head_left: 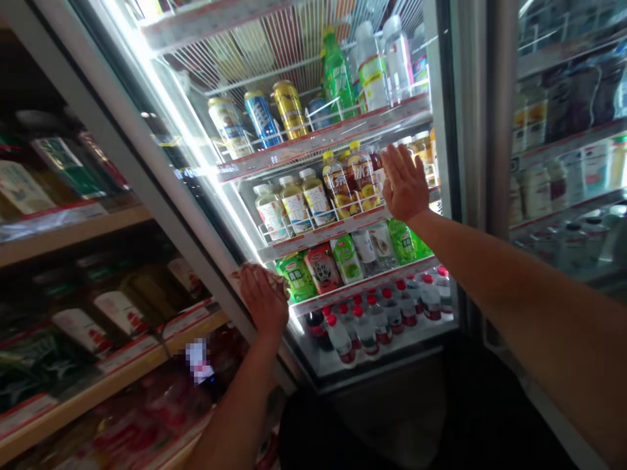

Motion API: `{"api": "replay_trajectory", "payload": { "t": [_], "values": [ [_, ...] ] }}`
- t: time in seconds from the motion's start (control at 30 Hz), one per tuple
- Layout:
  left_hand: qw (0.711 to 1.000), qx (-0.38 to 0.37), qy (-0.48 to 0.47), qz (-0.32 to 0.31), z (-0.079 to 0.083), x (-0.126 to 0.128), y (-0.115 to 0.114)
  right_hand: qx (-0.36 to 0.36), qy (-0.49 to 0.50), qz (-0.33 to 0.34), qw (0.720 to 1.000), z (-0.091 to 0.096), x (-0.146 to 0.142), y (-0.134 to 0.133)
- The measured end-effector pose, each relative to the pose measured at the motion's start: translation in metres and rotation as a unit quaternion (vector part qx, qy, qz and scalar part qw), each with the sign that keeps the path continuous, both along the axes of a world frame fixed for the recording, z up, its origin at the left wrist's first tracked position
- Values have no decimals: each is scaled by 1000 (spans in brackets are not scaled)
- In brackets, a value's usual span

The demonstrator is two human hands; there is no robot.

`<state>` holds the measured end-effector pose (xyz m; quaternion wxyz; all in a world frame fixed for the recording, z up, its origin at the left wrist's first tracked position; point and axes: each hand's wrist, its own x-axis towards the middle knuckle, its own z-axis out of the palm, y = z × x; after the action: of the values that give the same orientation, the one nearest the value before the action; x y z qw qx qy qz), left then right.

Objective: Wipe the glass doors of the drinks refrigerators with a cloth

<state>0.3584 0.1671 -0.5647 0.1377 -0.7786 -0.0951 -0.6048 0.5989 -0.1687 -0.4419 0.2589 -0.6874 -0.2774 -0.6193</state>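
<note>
My left hand (264,297) presses a crumpled, pale, patterned cloth (241,271) against the left edge of a glass-fronted drinks fridge. Most of the cloth is hidden beneath my fingers and palm. Higher up and to the right, my right hand (405,183) is spread, its palm toward the fridge glass, and it appears to rest on it. Behind that hand stand bottled drinks, including a yellow-capped tea bottle (362,179). Near my left hand, a green drink pack (296,279) sits on a lower shelf inside.
Inside the fridge are cans (289,109), a green bottle (337,75) and red-capped bottles (365,329) at the bottom. Wooden shelves (122,365) with packaged goods stand to the left. Another drinks fridge (568,140) is on the right. My dark-clothed legs (490,405) show below.
</note>
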Motion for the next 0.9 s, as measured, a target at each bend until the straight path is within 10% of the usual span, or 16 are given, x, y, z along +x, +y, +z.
{"api": "replay_trajectory", "payload": {
  "t": [0.57, 0.9],
  "values": [
    [995, 28, 94, -3, -127, -9, -9, 0, -6, 6, 1000, 1, 1, 1],
    [971, 98, 218, -11, -230, -21, -9, 2, -6, 17, 1000, 0, -4, 0]
  ]
}}
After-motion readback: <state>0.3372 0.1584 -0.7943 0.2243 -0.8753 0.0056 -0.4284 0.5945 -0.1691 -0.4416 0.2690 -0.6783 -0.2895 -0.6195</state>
